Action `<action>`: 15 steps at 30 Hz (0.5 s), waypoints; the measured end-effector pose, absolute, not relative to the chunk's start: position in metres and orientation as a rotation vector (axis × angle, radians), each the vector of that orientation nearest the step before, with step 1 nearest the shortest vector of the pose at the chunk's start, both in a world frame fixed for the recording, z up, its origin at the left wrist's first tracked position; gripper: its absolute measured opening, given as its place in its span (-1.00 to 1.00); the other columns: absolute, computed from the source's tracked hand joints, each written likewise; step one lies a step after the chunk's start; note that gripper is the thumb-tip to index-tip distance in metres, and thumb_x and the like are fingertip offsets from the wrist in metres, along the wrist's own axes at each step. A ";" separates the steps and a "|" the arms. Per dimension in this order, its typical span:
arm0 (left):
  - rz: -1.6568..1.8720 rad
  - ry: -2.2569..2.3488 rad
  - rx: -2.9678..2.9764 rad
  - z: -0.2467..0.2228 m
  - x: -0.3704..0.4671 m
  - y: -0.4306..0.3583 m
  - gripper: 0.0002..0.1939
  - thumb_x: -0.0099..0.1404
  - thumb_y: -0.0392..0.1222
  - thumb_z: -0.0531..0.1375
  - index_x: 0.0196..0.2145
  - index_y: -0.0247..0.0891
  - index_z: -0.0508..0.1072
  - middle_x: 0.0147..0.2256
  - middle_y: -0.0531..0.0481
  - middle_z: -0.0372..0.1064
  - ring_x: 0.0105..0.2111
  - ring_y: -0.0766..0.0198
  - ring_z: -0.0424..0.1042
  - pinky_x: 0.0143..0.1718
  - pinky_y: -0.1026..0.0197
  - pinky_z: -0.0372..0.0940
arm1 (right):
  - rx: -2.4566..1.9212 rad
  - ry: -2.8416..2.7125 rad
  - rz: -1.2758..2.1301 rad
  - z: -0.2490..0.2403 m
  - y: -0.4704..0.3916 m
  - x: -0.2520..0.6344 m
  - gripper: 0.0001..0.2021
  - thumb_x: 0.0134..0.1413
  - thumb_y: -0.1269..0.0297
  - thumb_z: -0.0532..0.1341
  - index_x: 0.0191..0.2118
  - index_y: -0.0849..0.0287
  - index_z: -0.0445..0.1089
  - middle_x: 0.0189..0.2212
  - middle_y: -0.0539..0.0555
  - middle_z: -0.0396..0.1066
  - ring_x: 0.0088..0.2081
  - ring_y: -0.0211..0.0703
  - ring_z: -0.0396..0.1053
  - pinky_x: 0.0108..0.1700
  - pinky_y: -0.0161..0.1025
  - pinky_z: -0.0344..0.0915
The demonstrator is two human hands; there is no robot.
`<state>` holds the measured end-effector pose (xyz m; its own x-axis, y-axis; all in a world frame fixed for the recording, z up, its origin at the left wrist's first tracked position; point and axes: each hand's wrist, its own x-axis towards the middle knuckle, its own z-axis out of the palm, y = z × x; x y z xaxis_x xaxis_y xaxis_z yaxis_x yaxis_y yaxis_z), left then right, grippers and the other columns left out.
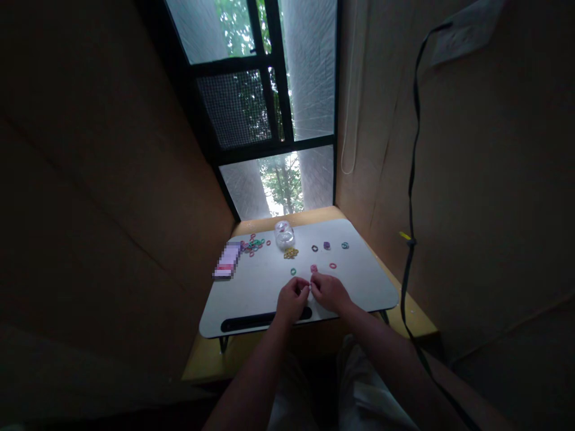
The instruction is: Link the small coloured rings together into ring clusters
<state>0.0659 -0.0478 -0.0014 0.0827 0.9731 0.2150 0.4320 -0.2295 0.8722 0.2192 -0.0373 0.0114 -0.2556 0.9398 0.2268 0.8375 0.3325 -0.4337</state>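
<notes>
My left hand [293, 297] and my right hand [330, 291] meet over the near part of a white lap table [251, 293]. The fingers of both are pinched together, tip to tip. Whatever is between them is too small to make out. Just beyond the right fingertips lies a pink ring-shaped band [313, 268]. A green band [293, 272] is in front of the left hand, and a red band [333, 266] sits farther right. Behind these is a small heap of yellow bands [291, 254].
A clear jar [284, 236] stands at the back. Mixed coloured bands [255, 244] lie left, near a phone [227, 260]. Dark [315, 248], purple [326, 245] and teal bands [345, 245] sit back right. A black slot [247, 321] runs along the front; a cable [411, 179] hangs right.
</notes>
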 end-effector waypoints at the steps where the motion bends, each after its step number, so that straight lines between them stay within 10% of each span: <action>1: 1.103 1.394 1.741 -0.001 0.066 -0.048 -0.81 0.19 -0.07 0.14 -0.35 -0.25 0.42 -0.51 0.09 0.34 -0.52 0.38 0.26 -0.46 0.30 0.14 | -1.572 -2.159 0.314 0.012 -0.038 0.219 -0.83 0.17 0.29 0.05 -0.28 0.17 0.37 -0.37 0.05 0.46 -0.34 -0.23 0.35 -0.31 -0.32 0.01; 15: 1.155 1.409 1.698 0.002 0.067 -0.047 -0.83 0.16 -0.09 0.15 -0.45 -0.26 0.35 -0.56 0.12 0.23 -0.53 0.38 0.21 -0.46 0.30 0.13 | -1.589 -2.156 0.368 0.015 -0.037 0.220 -0.82 0.13 0.37 0.05 -0.24 0.16 0.39 -0.34 0.05 0.47 -0.31 -0.22 0.36 -0.29 -0.31 0.03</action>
<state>0.0673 -0.0474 0.0023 0.0392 0.9735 0.2253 0.4115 -0.2212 0.8842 0.2198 -0.0373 0.0153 -0.2473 0.9510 0.1855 0.8355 0.3063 -0.4563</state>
